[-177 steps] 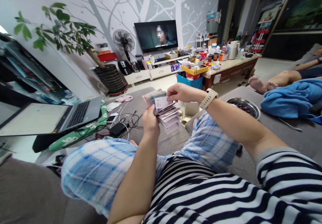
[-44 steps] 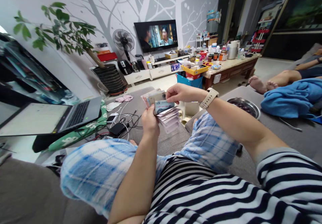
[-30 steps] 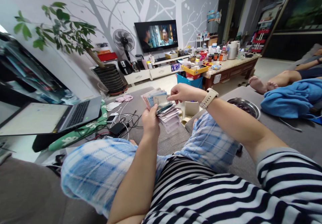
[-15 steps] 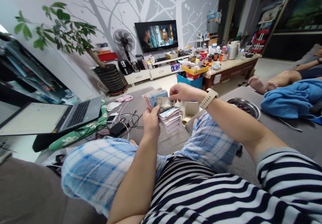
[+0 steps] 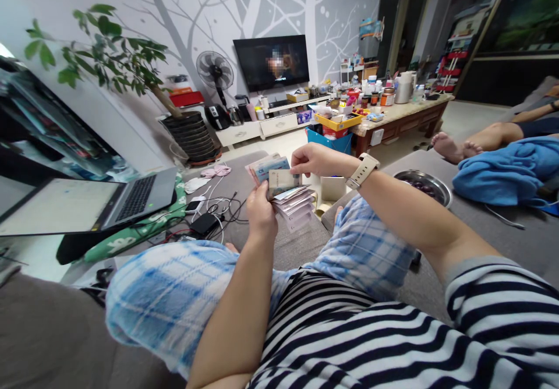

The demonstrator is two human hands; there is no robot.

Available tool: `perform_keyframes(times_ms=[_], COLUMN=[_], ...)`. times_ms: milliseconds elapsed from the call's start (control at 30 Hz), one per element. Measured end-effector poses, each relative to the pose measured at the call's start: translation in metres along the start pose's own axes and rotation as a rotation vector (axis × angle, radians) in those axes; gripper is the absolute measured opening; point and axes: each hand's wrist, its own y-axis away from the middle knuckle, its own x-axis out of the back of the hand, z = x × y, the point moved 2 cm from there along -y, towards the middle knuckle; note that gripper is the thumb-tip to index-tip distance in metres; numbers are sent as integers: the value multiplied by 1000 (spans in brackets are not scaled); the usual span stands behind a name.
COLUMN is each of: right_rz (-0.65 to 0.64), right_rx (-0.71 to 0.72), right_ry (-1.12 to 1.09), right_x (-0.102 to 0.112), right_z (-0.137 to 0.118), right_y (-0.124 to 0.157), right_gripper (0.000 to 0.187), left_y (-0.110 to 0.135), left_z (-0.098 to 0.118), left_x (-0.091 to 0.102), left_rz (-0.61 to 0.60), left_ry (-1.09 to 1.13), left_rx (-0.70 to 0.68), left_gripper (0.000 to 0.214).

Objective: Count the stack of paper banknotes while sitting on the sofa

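My left hand (image 5: 262,211) is closed around the near end of a thick stack of printed cards or paper slips (image 5: 297,205), whose layered edges hang toward the lower right. Behind these, more pieces with blue and pinkish print (image 5: 271,169) fan out. My right hand (image 5: 310,161), with a beige watch on its wrist, pinches the upper right corner of a beige and grey printed card (image 5: 282,179). That card lies across the stack near my left thumb. Its print is too small to read.
An open cream box (image 5: 332,188) stands just beyond my right knee. Cables and a black adapter (image 5: 205,223) lie on the left, near a laptop (image 5: 135,197). To the right are a metal bowl of dark fruit (image 5: 425,188) and another person's feet (image 5: 454,145).
The beige card in my right hand has shifted slightly left and now stands more upright over the stack. Both hands have moved a little left. The television picture has changed.
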Motion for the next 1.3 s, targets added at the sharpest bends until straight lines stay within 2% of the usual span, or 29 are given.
perform_keyframes(times_ms=[733, 933, 1067, 1167, 1300], right_rz=[-88, -103, -171, -176, -80], right_rx=[43, 39, 12, -20, -83], right_ry=[-187, -209, -218, -164, 16], right_x=[-1, 1, -1, -3, -1], right_z=[-5, -9, -12, -9, -2], right_y=[1, 4, 7, 6, 4], right_gripper=[2, 4, 12, 18, 24], left_y=[-2, -2, 1, 1, 2], left_z=[-3, -3, -1, -1, -1], left_x=[1, 1, 1, 0, -1], left_rz=[-64, -52, -45, -46, -105], left_ry=[14, 49, 28, 22, 46], left_rx=[-1, 4, -12, -7, 13], left_gripper=[24, 23, 24, 28, 34])
